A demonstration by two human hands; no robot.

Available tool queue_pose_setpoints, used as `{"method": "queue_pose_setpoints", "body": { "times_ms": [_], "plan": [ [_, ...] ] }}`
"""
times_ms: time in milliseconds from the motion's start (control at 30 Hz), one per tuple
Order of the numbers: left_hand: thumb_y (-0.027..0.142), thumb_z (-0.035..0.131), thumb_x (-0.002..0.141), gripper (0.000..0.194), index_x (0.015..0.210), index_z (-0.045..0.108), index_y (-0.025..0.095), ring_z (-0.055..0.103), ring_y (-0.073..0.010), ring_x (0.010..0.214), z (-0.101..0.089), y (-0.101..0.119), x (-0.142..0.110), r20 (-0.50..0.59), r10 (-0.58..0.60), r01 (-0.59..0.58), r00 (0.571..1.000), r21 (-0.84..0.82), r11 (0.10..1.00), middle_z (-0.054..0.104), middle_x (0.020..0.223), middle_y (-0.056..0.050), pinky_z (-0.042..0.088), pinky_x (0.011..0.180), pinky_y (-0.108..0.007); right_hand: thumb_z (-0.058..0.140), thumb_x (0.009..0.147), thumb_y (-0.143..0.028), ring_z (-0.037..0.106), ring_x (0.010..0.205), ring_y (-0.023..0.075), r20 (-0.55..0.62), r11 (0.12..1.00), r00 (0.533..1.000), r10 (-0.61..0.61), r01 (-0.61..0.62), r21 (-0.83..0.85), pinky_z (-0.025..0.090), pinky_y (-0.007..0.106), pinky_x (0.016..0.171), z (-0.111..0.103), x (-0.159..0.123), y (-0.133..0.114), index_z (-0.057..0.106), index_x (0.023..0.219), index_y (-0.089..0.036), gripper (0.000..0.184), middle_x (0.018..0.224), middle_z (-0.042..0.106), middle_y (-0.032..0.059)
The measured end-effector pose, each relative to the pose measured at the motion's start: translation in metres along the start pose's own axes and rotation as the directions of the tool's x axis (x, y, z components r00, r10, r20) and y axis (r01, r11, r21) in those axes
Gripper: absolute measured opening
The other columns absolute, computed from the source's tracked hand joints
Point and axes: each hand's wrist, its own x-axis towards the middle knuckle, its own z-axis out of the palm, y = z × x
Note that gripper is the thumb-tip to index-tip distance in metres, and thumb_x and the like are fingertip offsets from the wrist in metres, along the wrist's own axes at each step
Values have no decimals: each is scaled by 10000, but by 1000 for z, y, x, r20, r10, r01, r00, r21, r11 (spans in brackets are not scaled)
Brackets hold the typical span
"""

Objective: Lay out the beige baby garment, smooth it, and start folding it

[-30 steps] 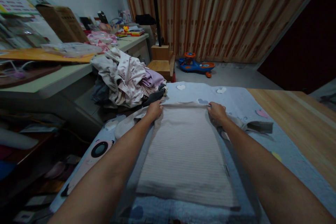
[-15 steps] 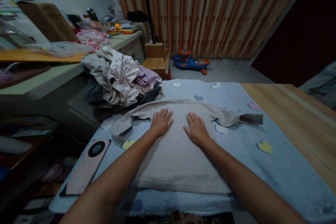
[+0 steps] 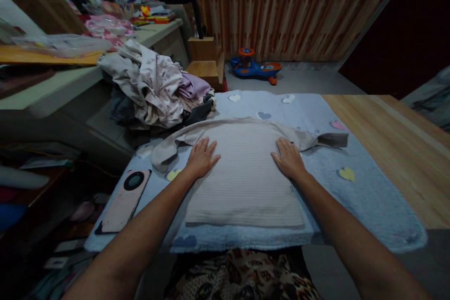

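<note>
A pale striped long-sleeved top (image 3: pixel 244 173) lies flat on a light blue blanket (image 3: pixel 365 197) with heart patches. My left hand (image 3: pixel 201 158) rests open and flat on the top's left side, near the left sleeve. On the top's right side, by the right sleeve, my right hand (image 3: pixel 288 159) lies open and flat too. Both sleeves stretch outward to the sides.
A heap of crumpled clothes (image 3: pixel 154 86) sits beyond the blanket's left corner. A pink phone (image 3: pixel 123 200) lies on the blanket's left edge. A wooden table top (image 3: pixel 390 140) shows at right. A cluttered desk (image 3: pixel 70 75) stands left; a toy car (image 3: pixel 256 66) sits on the floor.
My hands let go of the top's shoulders, came together on its chest, then slid apart to its two sides. The view has tilted down.
</note>
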Motion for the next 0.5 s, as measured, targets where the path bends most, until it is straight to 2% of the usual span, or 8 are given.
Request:
{"method": "queue_pose_setpoints", "body": {
  "times_ms": [133,233,367,433,500],
  "plan": [
    [439,533,913,671,1489,375,133,223,-382,1479,-6,-4,-44,7,-57,57,998,-177,983,200,1612,-213,267,1165,-535,476,945,-390,489,1229,325,-12,999,999,32,-31,27,400,445,1009,-16,-29,-5,476,1359,-113,499,1363,542,196],
    [387,574,870,708,1498,342,158,292,-350,1451,-15,-1,-77,-34,-94,77,995,-336,939,270,1575,-194,303,1159,-524,488,933,-377,555,1087,317,25,996,998,63,-64,67,435,417,920,-30,-53,-11,495,1329,-120,473,1196,619,187],
    [375,564,865,675,1487,356,215,481,-285,1315,-27,7,-107,16,-171,153,985,-528,835,487,1418,-137,391,1107,-470,472,932,-388,631,878,260,188,959,972,140,-181,216,449,343,784,-49,-76,-19,464,1351,-126,494,981,683,120],
    [388,563,862,654,1470,380,233,526,-278,1269,-30,11,-118,77,-191,199,979,-591,782,526,1396,-118,407,1089,-463,470,927,-418,646,779,245,287,936,940,187,-259,239,436,320,704,-57,-85,-22,434,1383,-144,533,911,695,93],
    [407,552,864,610,1437,427,239,537,-271,1262,-31,15,-126,148,-172,227,974,-642,732,540,1406,-97,406,1090,-447,493,907,-448,658,774,248,330,922,923,196,-288,258,432,311,683,-63,-93,-24,411,1408,-158,585,926,704,100]
  ]
}}
